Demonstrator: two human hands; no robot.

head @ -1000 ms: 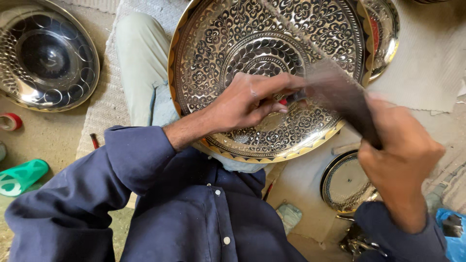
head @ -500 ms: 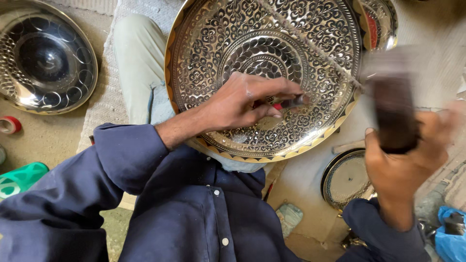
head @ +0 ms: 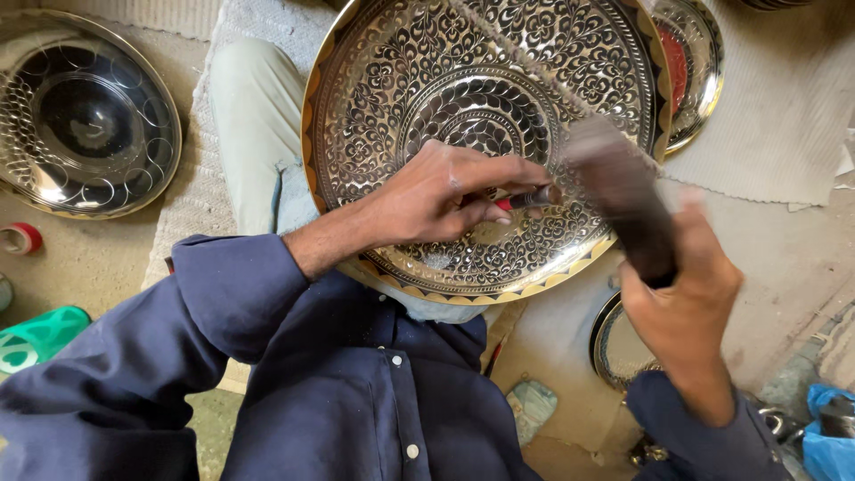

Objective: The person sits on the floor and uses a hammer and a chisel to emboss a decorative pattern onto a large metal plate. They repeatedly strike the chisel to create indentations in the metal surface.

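Large round brass tray (head: pixel 481 116), densely engraved with floral scrollwork, rests under the fingers. Left hand (head: pixel 445 196) pinches a red-banded chisel (head: pixel 525 200) against it; right hand (head: pixel 681 294) grips a dark, motion-blurred mallet (head: pixel 623 200) just beside.

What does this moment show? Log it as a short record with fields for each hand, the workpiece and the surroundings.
left hand: pinches a thin chisel, tip set on the tray
right hand: grips a dark hammer, motion-blurred, beside the chisel's end
workpiece: large engraved brass tray, floral pattern, resting across the person's lap
surroundings: plain metal bowl upper left; second decorated plate upper right; red tape roll on the floor
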